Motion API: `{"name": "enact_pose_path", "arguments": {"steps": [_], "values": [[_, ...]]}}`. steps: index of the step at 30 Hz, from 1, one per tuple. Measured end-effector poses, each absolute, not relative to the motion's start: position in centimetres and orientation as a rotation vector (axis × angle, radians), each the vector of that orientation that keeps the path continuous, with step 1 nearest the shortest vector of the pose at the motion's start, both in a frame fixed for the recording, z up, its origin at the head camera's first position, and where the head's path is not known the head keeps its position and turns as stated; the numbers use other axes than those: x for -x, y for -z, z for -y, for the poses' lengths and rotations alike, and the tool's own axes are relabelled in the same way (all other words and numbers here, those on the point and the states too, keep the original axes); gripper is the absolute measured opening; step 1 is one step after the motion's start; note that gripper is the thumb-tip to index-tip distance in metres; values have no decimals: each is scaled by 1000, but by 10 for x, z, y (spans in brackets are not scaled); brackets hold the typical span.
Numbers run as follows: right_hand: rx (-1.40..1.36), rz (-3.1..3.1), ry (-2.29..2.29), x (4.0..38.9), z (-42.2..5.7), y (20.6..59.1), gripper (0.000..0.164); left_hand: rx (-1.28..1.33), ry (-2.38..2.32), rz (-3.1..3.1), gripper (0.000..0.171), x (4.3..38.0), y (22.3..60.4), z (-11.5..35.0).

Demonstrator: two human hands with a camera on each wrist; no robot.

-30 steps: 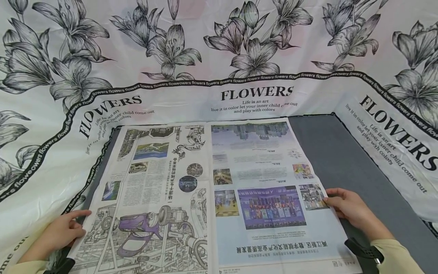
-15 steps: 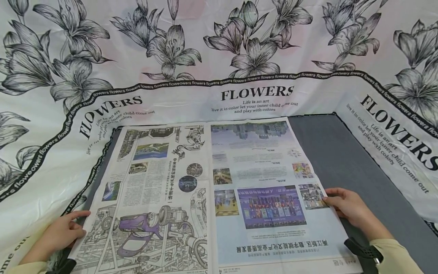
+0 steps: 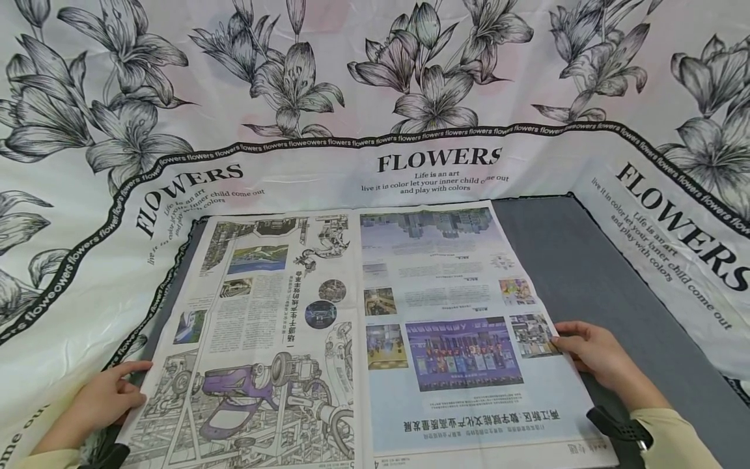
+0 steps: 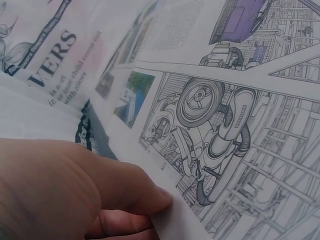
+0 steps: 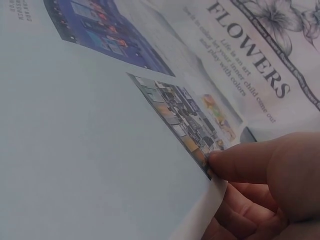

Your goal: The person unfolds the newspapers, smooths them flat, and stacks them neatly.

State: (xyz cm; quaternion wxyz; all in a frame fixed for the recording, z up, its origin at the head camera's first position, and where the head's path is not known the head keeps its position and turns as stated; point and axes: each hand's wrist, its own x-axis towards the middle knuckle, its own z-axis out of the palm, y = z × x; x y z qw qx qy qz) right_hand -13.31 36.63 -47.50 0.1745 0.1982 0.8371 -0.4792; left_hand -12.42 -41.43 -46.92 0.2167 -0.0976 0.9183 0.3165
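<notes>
An opened newspaper [image 3: 439, 404] lies spread out, its fold running down the middle. The left page carries line drawings with a purple vehicle; the right page has photos and a pale blue block, with its text upside down. My left hand [image 3: 102, 404] is at the left edge; the left wrist view shows the thumb [image 4: 142, 192] on top and fingers beneath the paper. At the right edge my right hand [image 3: 600, 355] pinches the newspaper, thumb [image 5: 240, 162] above and curled fingers below, where the margin bends up slightly in the right wrist view.
The grey tabletop [image 3: 562, 260] shows to the right of the newspaper and as a thin strip on the left. A white flower-printed sheet [image 3: 328, 172] surrounds the table at the back and both sides. Black wrist straps [image 3: 621, 426] sit by cream sleeves.
Almost nothing differs; both hands keep their hold on the newspaper's edges, and the right page edge has shifted very slightly to the left.
</notes>
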Motion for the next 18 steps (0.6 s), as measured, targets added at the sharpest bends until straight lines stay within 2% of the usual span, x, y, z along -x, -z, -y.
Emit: {"name": "enact_pose_path", "arguments": {"steps": [13,18], "values": [[-554,-2388,1364,132,-367,476,60,333,-865,-2513,68,125,469,413],[-526,-2426,1317,136,-372,466,60,205,-679,-2685,63,129,454,411]]}}
